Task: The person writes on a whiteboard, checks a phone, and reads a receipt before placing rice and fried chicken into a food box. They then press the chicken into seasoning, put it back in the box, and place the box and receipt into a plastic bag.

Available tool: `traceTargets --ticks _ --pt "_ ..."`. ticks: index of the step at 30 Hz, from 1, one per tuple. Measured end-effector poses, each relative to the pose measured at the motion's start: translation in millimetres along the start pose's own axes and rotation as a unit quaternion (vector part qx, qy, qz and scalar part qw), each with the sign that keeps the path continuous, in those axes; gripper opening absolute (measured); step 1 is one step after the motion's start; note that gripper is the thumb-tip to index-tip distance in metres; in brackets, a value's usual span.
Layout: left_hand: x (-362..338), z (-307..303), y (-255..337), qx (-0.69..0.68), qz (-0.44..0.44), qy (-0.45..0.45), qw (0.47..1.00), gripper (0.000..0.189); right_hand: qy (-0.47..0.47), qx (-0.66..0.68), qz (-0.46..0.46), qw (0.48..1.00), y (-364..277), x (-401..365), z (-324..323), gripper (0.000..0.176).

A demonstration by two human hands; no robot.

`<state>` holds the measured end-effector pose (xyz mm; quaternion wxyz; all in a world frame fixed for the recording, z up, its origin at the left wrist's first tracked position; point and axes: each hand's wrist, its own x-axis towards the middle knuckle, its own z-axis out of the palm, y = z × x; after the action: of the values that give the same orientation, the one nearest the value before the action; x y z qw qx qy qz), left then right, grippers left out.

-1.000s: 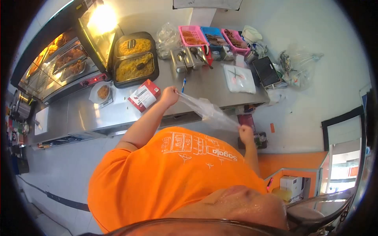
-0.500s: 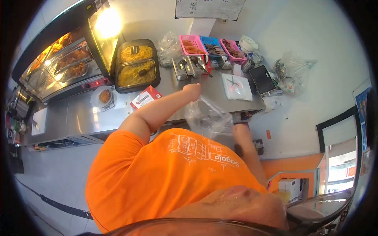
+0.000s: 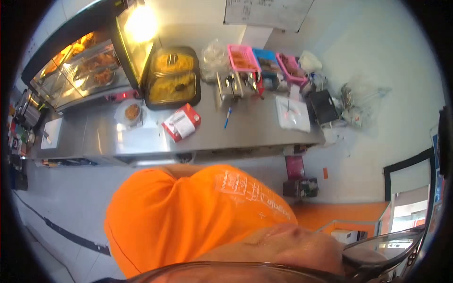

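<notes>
Neither of my hands shows in the head view. Only a short strip of forearm [image 3: 184,169] is visible at the counter's front edge, above the orange shirt [image 3: 188,212]. Behind it, a red and white box [image 3: 181,123] lies on the steel counter [image 3: 207,134]. A blue pen [image 3: 228,118] rests on the counter to the right of the box. Metal containers with utensils [image 3: 229,89] stand behind the pen. A white bag or pad [image 3: 292,114] lies farther right.
A black tray [image 3: 196,96] holds yellow food. The lit display case [image 3: 78,101] with fried food stands left, with a wrapped food portion [image 3: 132,112] before it. Pink [image 3: 244,57] and blue baskets [image 3: 265,59] line the wall. A dark tablet-like device [image 3: 324,106] sits right.
Both hands and the clear plastic bag between them have gone out of view. The blue pen now shows on the counter. The view has shifted, and the body sits lower against the counter.
</notes>
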<state>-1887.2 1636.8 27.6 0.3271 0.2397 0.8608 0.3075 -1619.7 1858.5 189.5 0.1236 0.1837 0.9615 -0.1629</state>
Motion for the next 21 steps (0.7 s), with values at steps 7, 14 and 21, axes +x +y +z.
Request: traceTargets --ticks 7,14,21 --pt "-41 -32 42 -0.642 -0.069 -0.105 0.756 0.025 -0.015 0.041 0.041 0.998 10 39 7 0.026" --pt "-78 -118 74 -0.064 0.077 -0.235 0.967 0.029 -0.116 0.851 -0.029 0.512 66 122 -44 0.012" --pt "-76 -161 121 -0.732 0.172 -0.002 0.659 0.017 -0.281 0.707 -0.034 0.648 46 142 -96 0.011"
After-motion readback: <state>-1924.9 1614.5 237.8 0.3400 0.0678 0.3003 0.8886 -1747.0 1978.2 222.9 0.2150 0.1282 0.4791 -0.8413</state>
